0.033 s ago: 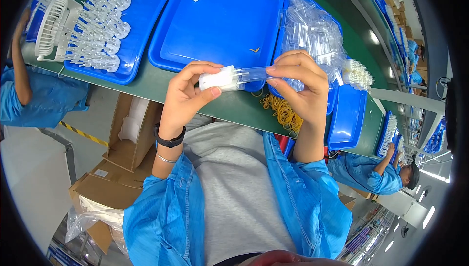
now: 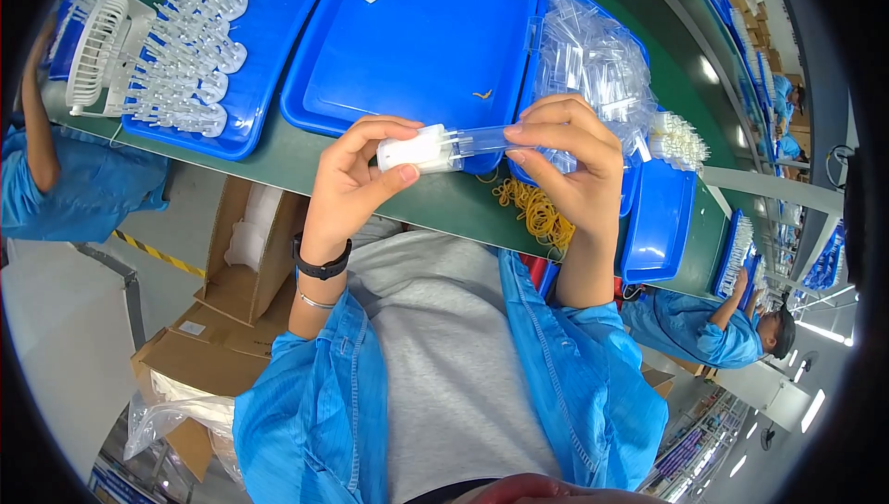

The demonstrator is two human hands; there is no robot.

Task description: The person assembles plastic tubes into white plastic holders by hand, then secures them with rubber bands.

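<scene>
Head cam: white part (image 2: 417, 149) + clear sleeve (image 2: 486, 140) held up over desk (image 2: 440, 207) edge

My L fingers (image 2: 396, 178) pinch the white part, R fingers (image 2: 563, 140) the sleeve's far end; imo sleeve could bend/slip if my R angle's off.

The hands (image 2: 343, 182) partly hide the white piece (image 2: 424, 148) — and clear strip (image 2: 483, 141).

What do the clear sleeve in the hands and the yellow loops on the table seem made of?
Clear sleeve: probably glossy plastic; it is see-through with straight edges. Yellow loops: perhaps rubber, fairly matte; thin, tangled and bendy-looking, though cord is possible.
</scene>
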